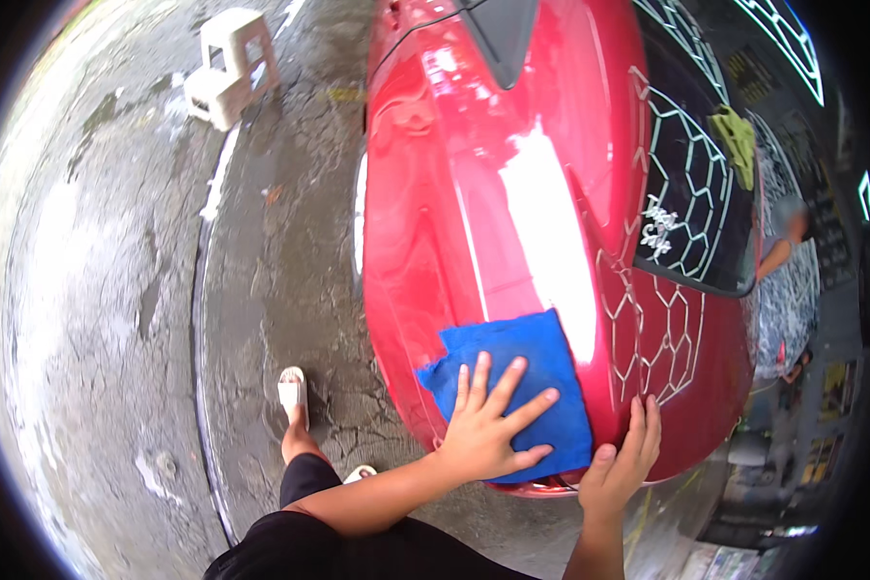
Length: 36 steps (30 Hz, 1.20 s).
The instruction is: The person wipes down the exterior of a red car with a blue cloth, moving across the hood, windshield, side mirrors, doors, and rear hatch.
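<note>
My left hand point(489, 428) lies palm down with spread fingers on a blue cloth point(529, 348). The cloth is laid almost flat over a corner of a glossy red car point(420, 239), and its left edge is uneven. To the right, my right hand point(627, 449) touches the red bodywork with its fingertips, its thumb apart from the fingers. No object shows in the right hand. Beyond it, a dark car window point(685, 196) bears a white sticker and reflects hexagonal lights.
White plastic step stools point(232, 69) stand on the wet, cracked concrete floor point(145, 254). A yellow-green cloth point(736, 145) rests at the window's far side. Another person point(786, 225) is beyond the red car, beside a vehicle covered in foam point(790, 304).
</note>
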{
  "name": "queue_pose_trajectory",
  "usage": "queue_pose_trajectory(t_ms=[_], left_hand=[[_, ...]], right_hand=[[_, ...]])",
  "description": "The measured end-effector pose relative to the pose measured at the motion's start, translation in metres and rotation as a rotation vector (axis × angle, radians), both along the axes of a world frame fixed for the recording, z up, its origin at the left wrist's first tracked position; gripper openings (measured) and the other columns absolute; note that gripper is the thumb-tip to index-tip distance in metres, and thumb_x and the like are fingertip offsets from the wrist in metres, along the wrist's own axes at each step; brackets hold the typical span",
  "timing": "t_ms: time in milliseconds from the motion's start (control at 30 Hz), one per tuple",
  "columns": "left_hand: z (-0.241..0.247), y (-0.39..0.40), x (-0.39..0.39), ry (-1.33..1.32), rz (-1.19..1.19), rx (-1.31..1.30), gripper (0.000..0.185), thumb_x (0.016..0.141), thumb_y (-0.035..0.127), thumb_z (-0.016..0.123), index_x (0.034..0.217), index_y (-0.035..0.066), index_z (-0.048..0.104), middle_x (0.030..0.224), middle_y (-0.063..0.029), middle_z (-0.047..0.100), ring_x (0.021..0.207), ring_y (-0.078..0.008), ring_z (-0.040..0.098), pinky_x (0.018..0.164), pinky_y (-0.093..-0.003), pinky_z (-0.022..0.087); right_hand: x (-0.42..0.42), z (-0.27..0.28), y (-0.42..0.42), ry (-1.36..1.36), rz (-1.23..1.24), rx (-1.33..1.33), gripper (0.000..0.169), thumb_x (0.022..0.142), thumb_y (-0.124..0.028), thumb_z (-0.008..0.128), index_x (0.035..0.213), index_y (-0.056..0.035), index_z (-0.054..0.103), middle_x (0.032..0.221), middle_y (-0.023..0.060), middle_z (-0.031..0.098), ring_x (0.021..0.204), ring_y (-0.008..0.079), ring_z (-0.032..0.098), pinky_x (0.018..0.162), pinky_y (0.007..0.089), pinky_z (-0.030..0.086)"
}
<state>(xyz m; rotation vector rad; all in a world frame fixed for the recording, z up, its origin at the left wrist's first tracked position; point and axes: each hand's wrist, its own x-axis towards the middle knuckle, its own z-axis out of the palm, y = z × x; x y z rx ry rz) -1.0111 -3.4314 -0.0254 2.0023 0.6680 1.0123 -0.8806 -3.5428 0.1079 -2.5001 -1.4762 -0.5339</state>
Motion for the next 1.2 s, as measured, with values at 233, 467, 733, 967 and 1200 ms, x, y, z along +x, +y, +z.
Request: queue_pose_trajectory(t_ms=[233,467,733,967,1200], left_hand=[[-0.065,0.175,0.041,-0.135,0.251,-0.264,0.096,0.082,0.048,0.069,0.163,0.022,0.026,0.169,-0.0228,0.016,0.154,-0.0530,0.011,0.120,-0.0692,0.016],[-0.204,0.200,0.026,-0.053,0.583,-0.585,0.085,0.094,0.057,0.062,0.164,0.025,0.026,0.172,-0.0180,0.012,0.157,-0.0475,0.006,0.123,-0.0641,0.008],[-0.313,0.033,0.021,-0.016,0.468,-1.140,0.091,0.097,0.043,0.056,0.167,0.019,0.003,0.172,-0.0210,0.003,0.158,-0.0456,0.004,0.122,-0.0651,0.011],[-0.441,0.102,0.008,-0.194,0.715,-0.928,0.078,0.102,0.051,0.051,0.166,0.025,0.014,0.171,-0.0204,0.011,0.157,-0.0454,0.006,0.123,-0.0618,0.009],[-0.436,-0.198,0.038,0.013,0.398,-1.467,0.082,0.105,0.050,0.044,0.166,0.015,0.004,0.170,-0.0264,-0.002,0.158,-0.0435,-0.006,0.126,-0.0554,0.000]], right_hand=[[0.007,-0.030,-0.037,-0.341,0.052,-0.006,0.087,0.102,-0.068,0.027,0.140,0.0069,0.051,0.142,0.0280,0.054,0.129,0.0465,0.056,0.103,0.0607,0.044],[0.002,-0.043,-0.028,-0.301,0.040,0.002,0.095,0.102,-0.073,0.027,0.146,0.0088,0.044,0.146,0.0280,0.051,0.134,0.0439,0.051,0.112,0.0520,0.040],[-0.008,-0.033,-0.018,-0.356,0.102,-0.063,0.089,0.104,-0.069,0.030,0.143,0.0094,0.048,0.138,0.0317,0.055,0.125,0.0474,0.055,0.104,0.0549,0.043],[0.032,-0.034,-0.041,-0.340,0.093,-0.010,0.077,0.107,-0.060,0.034,0.140,0.0068,0.051,0.133,0.0257,0.057,0.116,0.0359,0.059,0.096,0.0477,0.047],[0.020,-0.044,-0.034,-0.243,0.113,0.036,0.074,0.107,-0.057,0.036,0.142,0.0068,0.048,0.136,0.0256,0.054,0.118,0.0347,0.057,0.099,0.0464,0.046]])
